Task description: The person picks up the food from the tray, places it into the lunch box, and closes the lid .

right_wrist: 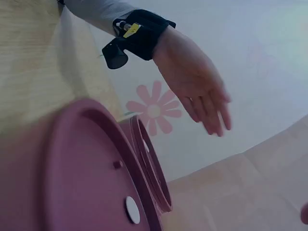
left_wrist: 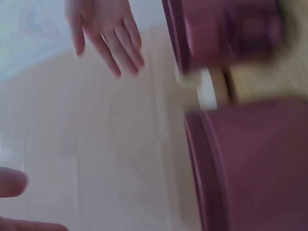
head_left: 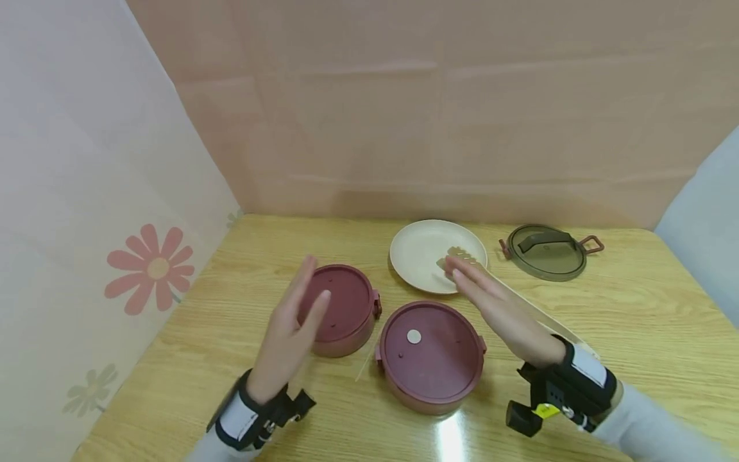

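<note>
My left hand (head_left: pixel 291 337) hovers with its fingers extended and thumb apart, near the left burgundy pot (head_left: pixel 337 311) and partly covering it. My right hand (head_left: pixel 505 311) is raised too, fingers straight, just beyond the right burgundy pot (head_left: pixel 433 350). Neither hand holds anything. Both pots are round with flat, rimmed tops; a white disc (head_left: pixel 414 336) marks the right one. In the right wrist view the right pot (right_wrist: pixel 96 168) looms close, and the left hand (right_wrist: pixel 192 72) hangs above the left pot (right_wrist: pixel 149 163). The left wrist view shows the right hand (left_wrist: pixel 103 33) likewise holding nothing.
Behind the pots, a white plate (head_left: pixel 421 256) bears the slotted head of a beige utensil (head_left: pixel 462 254), its handle running right under my right hand. A green lid (head_left: pixel 548 250) with a dark handle lies at back right. A thin pale strip (head_left: pixel 367 362) lies between the pots.
</note>
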The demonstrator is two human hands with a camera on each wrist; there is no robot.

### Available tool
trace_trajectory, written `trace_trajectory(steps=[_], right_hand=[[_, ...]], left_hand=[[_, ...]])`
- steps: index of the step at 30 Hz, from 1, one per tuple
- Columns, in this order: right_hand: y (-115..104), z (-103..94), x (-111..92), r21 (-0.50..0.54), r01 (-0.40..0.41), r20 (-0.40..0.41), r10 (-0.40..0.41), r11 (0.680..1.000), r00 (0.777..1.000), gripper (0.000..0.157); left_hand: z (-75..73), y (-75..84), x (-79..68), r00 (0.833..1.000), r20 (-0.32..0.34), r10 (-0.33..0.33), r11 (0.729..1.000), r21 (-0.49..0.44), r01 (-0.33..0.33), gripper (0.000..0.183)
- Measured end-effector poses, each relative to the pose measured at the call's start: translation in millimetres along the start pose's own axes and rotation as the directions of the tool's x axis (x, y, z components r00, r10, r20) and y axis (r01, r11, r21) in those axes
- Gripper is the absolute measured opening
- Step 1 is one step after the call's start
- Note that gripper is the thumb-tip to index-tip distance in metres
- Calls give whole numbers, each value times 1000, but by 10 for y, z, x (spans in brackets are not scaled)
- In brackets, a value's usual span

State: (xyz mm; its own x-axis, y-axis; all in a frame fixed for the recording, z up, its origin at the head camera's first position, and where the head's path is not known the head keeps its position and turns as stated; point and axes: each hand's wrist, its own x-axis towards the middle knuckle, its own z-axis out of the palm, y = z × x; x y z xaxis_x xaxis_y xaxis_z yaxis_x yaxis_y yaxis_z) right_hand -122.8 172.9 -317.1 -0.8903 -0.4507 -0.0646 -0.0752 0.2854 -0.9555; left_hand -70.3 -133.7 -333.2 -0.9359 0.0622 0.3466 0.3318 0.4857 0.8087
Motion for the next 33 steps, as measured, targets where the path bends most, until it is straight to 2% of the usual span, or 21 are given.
trace_trajectory(steps=[2, 5, 7, 10, 15, 17, 26, 30, 33], right_hand=[[-48, 30, 155, -24, -43, 92, 45, 999, 995, 64], [-61, 109, 394, -43, -112, 218, 119, 993, 969, 65], [-43, 181, 540, -56, -136, 266, 146, 989, 953, 64], [-17, 294, 694, -108, -130, 286, 156, 986, 946, 59], [10, 451, 876, -302, -62, 273, 148, 951, 950, 49], [19, 492, 933, -357, -49, 282, 158, 933, 946, 50], [51, 547, 1035, -383, -100, 297, 225, 918, 928, 53], [73, 577, 1080, -395, -123, 300, 254, 910, 919, 54], [85, 597, 1113, -410, -141, 299, 279, 901, 913, 54]], left_hand=[[-129, -122, 55, 992, -2, -128, 991, 32, 128, 63], [-241, -304, 86, 959, 35, -282, 959, 49, 280, 69], [-266, -397, 81, 931, 59, -359, 933, 47, 357, 70], [-267, -489, 53, 903, 82, -423, 906, 32, 421, 71], [-256, -590, 15, 892, 87, -443, 896, 12, 444, 70], [-250, -622, -1, 884, 96, -457, 888, 3, 459, 69], [-221, -768, -54, 852, 156, -499, 844, -135, 519, 67], [-209, -807, -53, 838, 159, -522, 823, -163, 544, 65], [-194, -820, -51, 834, 158, -529, 818, -167, 551, 64]])
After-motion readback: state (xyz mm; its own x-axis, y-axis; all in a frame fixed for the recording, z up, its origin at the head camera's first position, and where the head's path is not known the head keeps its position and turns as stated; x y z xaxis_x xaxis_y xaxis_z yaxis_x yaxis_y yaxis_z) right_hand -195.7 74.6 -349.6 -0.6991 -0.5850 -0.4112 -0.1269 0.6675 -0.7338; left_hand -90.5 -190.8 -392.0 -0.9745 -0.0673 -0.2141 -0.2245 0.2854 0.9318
